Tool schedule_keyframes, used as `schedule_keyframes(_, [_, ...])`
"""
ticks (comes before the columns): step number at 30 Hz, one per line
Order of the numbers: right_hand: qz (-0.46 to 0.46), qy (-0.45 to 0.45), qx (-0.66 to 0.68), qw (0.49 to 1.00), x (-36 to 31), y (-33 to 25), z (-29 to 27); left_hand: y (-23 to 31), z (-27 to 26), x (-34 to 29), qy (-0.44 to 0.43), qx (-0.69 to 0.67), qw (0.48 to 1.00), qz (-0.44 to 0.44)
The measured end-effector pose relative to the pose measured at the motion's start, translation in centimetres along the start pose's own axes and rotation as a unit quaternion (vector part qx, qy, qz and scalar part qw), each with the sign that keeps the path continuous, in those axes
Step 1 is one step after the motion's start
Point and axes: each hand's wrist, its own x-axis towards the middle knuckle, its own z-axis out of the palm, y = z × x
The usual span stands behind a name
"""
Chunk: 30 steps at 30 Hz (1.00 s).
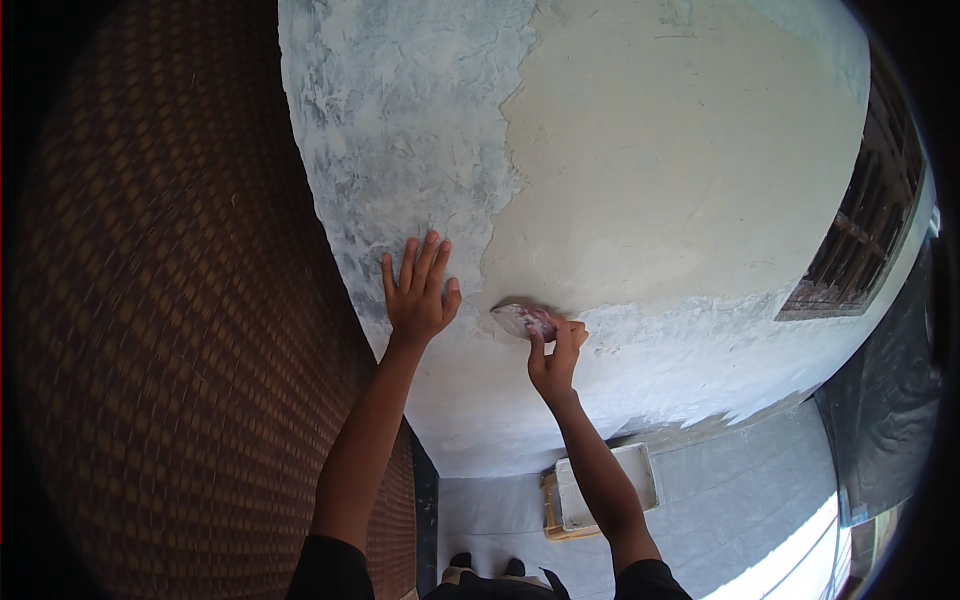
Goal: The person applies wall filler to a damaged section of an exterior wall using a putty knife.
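From where I'm standing, the key relation is btwn the R hand and its tool: a flat, pale scraper w/ a reddish, white-smeared handle (513, 319) sits just L of, and a bit above, the person's right hand (555, 362). Its long axis runs roughly L–R across the wall, L tip slightly higher. R hand is closed round the handle end, so it's obv. the nearer one; the scraper looks to be at the wall face, tho full blade contact is hard to tell.

Person's left hand (416, 305) is off to the L, empty, fingers fanned wide, palm toward the wall & apparently resting on it; can't tell how hard it presses. It's near the scraper but apart from it.

Edges: the scraper is by the lower L corner of a smooth beige plaster patch (680, 160), where that meets rough, blotchy white-grey wall coating (400, 130). A brown woven-pattern panel (200, 280) bounds the wall on the L, close to the left hand, so not much room that way. More room R of the scraper, up to the dark barred window (865, 220) at far R. Below, on pale grey floor sheeting (730, 475), a white rectangular tray (652, 478) sits near the wall base, well clear of both hands.
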Motion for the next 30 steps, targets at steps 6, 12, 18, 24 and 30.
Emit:
schedule_keyframes(6, [0.25, 0.344, 0.252, 0.869, 3.0, 2.3, -5.0, 0.4, -0.2, 0.4, 0.004, -0.014, 1.0, -0.006])
schedule_keyframes(12, [-0.01, 0.01, 0.011, 1.0, -1.6, -2.4, 0.5, -0.1, -0.5, 0.2, 0.002, -0.016, 1.0, -0.006])
schedule_keyframes(18, [0.156, 0.175, 0.07, 0.97, -0.3, 2.2, -0.9, 0.5, -0.1, 0.4, 0.004, -0.022, 1.0, -0.005])
schedule_keyframes(24, [0.21, 0.292, 0.217, 0.907, 0.1, 2.8, -3.5, 0.8, -0.2, 0.6, 0.008, -0.018, 1.0, -0.018])
schedule_keyframes(30, [-0.022, -0.055, -0.022, 0.998, -3.8, -0.8, 1.6, 0.2, -0.4, 0.3, -0.002, -0.017, 1.0, -0.008])
